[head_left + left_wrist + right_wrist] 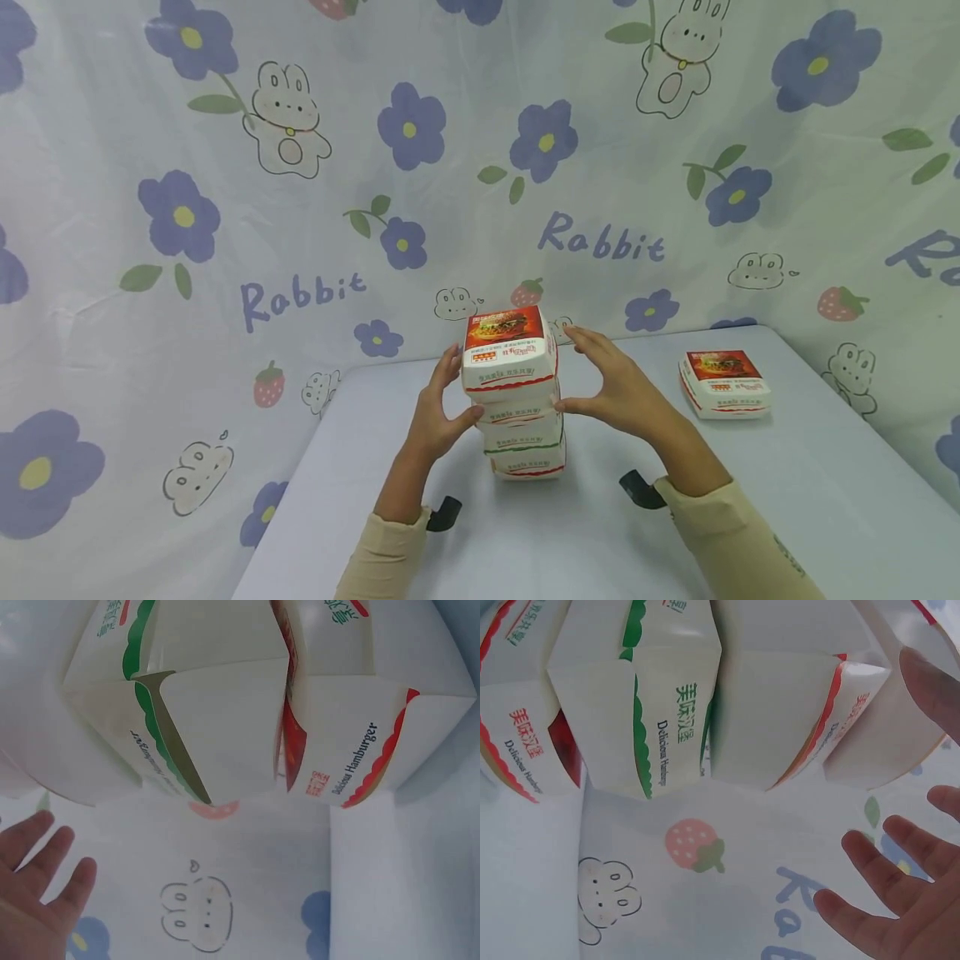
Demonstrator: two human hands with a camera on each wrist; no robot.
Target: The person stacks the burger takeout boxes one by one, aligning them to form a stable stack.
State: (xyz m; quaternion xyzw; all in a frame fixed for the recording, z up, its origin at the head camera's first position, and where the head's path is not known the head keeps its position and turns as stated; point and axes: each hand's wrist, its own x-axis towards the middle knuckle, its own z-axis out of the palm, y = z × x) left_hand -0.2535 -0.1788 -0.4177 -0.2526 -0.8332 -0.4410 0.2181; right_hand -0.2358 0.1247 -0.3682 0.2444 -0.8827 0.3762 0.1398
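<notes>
A stack of several white hamburger boxes (525,465) stands on the table in the head view. Its top box (510,371) has a burger picture and sits slightly askew on those below. My left hand (433,421) is at the stack's left side, its thumb tip by the second box down. On the other side my right hand (622,392) has its thumb tip at the same level. The wrist views show the fingers of the left hand (37,892) and right hand (907,900) spread and loosely extended beside the boxes.
Another hamburger box (725,392) lies apart on the right of the white table (600,542). Behind the table hangs a curtain (465,200) printed with rabbits and flowers. Dark curved pieces (445,513) show at both wrists.
</notes>
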